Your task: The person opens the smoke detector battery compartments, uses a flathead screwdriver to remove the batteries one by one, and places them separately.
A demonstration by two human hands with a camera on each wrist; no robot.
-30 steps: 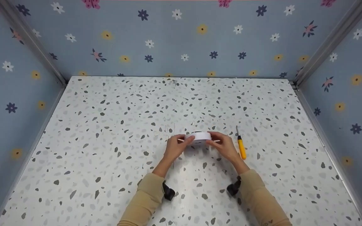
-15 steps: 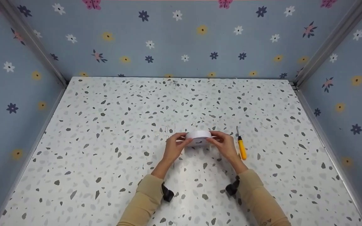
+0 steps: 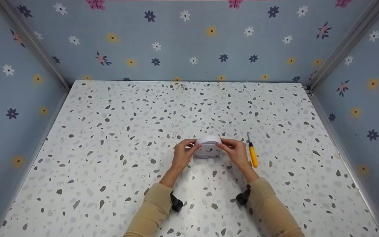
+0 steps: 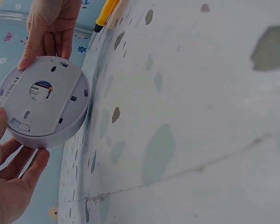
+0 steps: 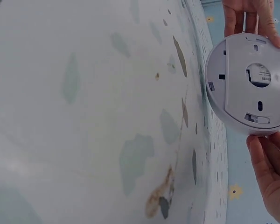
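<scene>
A round white smoke detector (image 3: 208,150) is held between both hands just above the table. My left hand (image 3: 182,154) pinches its left edge, thumb on the near face and fingers behind. On the opposite edge, my right hand (image 3: 237,153) grips in the same way. The left wrist view shows the back of the smoke detector (image 4: 46,109), with a flat mounting plate, slots and a round hole where a label and coloured wires show. In the right wrist view the same plate (image 5: 240,98) sits against the body. Its front face is hidden.
A screwdriver (image 3: 253,154) with a yellow handle lies on the speckled white table (image 3: 127,197), just right of the right hand. Flower-patterned blue panels (image 3: 183,29) stand along the back and both sides. A black wrist camera (image 3: 176,202) sits on the left forearm.
The smoke detector has been tilted up in both hands, so its back plate now faces the person where its rim showed before. The hands have hardly shifted; the screwdriver has stayed put.
</scene>
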